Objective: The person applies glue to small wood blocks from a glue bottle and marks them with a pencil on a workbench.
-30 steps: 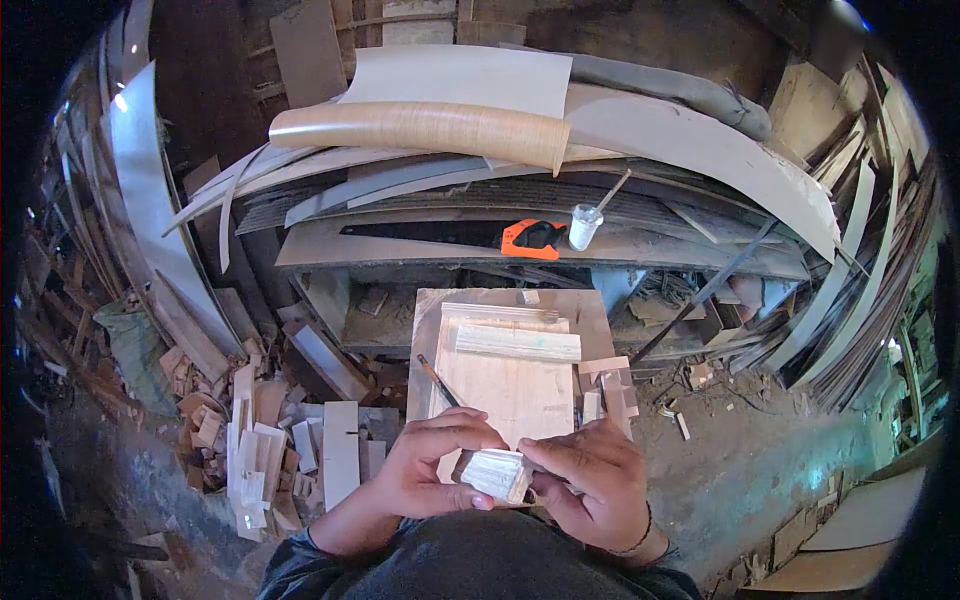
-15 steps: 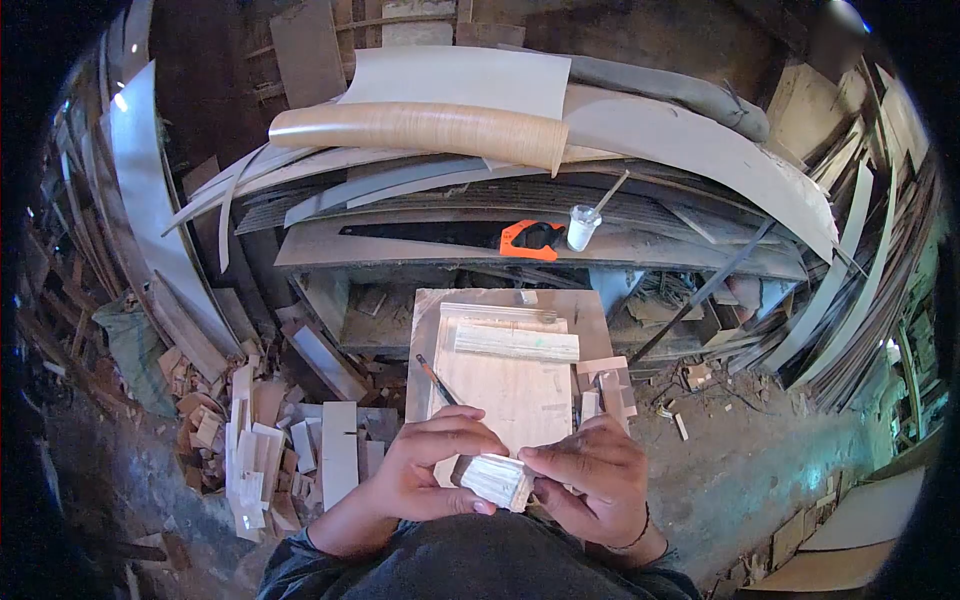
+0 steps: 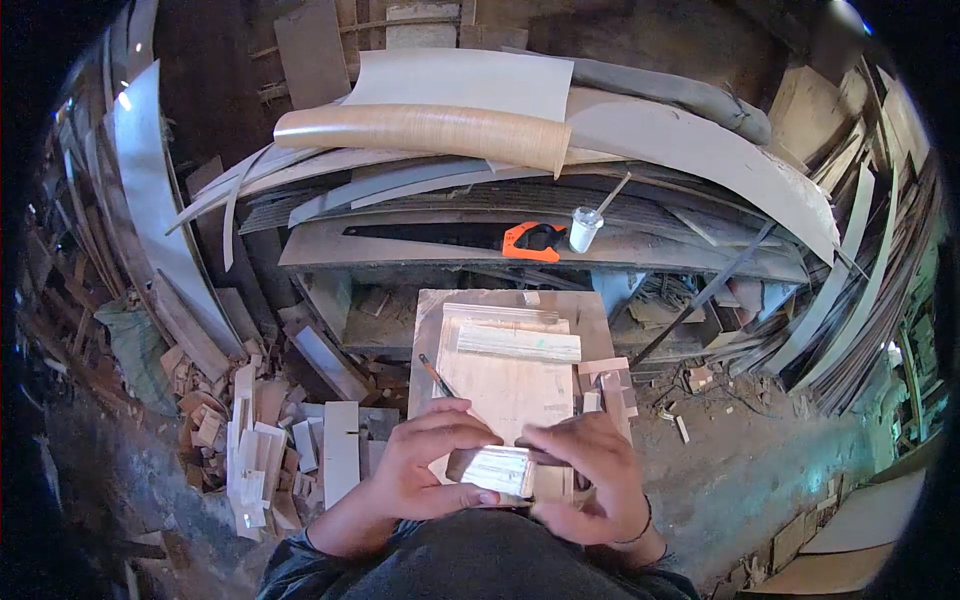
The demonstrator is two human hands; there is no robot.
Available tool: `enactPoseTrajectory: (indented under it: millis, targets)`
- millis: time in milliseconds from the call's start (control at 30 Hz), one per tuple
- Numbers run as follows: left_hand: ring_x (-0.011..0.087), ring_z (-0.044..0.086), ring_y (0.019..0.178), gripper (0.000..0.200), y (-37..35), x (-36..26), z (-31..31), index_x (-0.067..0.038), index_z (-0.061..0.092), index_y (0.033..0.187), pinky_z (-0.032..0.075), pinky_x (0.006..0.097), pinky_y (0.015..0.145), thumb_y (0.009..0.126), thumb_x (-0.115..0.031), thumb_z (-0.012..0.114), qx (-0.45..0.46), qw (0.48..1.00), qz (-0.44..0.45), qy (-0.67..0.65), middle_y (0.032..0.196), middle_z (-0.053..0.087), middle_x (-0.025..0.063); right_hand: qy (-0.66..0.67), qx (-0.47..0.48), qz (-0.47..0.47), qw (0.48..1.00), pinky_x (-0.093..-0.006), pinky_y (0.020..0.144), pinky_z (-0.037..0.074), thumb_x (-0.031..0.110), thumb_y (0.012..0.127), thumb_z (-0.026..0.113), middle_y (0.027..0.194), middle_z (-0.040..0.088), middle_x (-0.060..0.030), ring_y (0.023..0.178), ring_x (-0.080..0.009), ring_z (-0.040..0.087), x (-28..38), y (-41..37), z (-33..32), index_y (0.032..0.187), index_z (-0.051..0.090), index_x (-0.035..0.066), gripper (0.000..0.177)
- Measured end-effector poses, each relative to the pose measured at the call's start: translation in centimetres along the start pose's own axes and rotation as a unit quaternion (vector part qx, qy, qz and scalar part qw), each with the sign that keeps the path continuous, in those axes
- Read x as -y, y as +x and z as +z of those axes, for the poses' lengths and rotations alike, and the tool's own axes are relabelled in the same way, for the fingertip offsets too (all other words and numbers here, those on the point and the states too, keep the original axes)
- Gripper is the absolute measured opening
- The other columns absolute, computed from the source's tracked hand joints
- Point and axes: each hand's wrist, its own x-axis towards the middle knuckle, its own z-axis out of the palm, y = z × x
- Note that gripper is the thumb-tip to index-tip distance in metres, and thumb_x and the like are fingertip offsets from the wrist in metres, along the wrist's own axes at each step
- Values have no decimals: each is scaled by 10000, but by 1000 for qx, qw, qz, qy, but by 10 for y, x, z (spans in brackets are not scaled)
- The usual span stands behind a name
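A short wooden block (image 3: 497, 470) with a rough, streaky pale face is gripped between the thumb and fingers of my left hand (image 3: 425, 468), close to my body. My right hand (image 3: 600, 478) is at the block's right end, its thumb and fingers spread apart and slightly blurred. Beneath both hands is a flat pale board (image 3: 500, 390) on a small worktable (image 3: 425, 312). Just beyond my left fingers lies a dark pencil (image 3: 437, 377). A longer strip of similar wood (image 3: 518, 344) rests across the far part of the board.
Behind the table, a bench holds an orange-handled handsaw (image 3: 530, 240) and a white cup (image 3: 585, 230) with a stick in it. Wood offcuts (image 3: 260, 450) are heaped on the floor at left. Small wood pieces (image 3: 607, 380) sit on the table's right edge. Sheets and strips line both sides.
My right fingers have come off the block's right end and spread apart. The block has turned slightly in my left hand and lies more level.
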Motion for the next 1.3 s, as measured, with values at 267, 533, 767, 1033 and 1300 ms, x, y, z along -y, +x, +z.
enactPoseTrajectory:
  millis: [267,533,767,1033,1300]
  targets:
    - [269,688,943,519,-2,-6,-1,-46,681,1044,421,481,1022,649,-302,899,-14,999,26,37,965,711,100,58,-5,-11,998,-387,843,489,288,740,813,1045,680,-132,946,-293,653,-11,-10,18,1116,627,38,488]
    - [286,675,1084,565,-12,0,5,-56,679,1115,388,527,1074,649,-277,909,-27,994,16,-101,1094,714,137,184,-79,13,980,-374,830,513,215,697,825,1042,679,-143,939,-282,666,-12,-20,36,1058,641,40,442]
    - [288,687,1043,542,-21,-1,7,-33,692,1088,434,494,1045,644,-253,913,-47,992,31,-116,1056,721,144,183,-40,0,982,-371,811,525,219,706,826,1033,673,-137,932,-276,667,-7,-16,40,1062,653,35,436]
    - [260,687,941,518,-34,0,11,3,683,1067,507,381,918,633,-172,906,-75,986,20,-149,985,704,147,178,-39,7,983,-350,809,525,233,725,823,1021,664,-154,925,-267,668,-3,-18,44,1076,658,9,449]
    - [194,656,979,514,-29,-12,14,20,652,1102,502,320,852,678,-138,897,-65,975,-53,-207,1056,661,135,183,-58,43,980,-341,800,527,200,718,829,993,662,-166,893,-263,678,1,-21,43,1074,633,0,453]
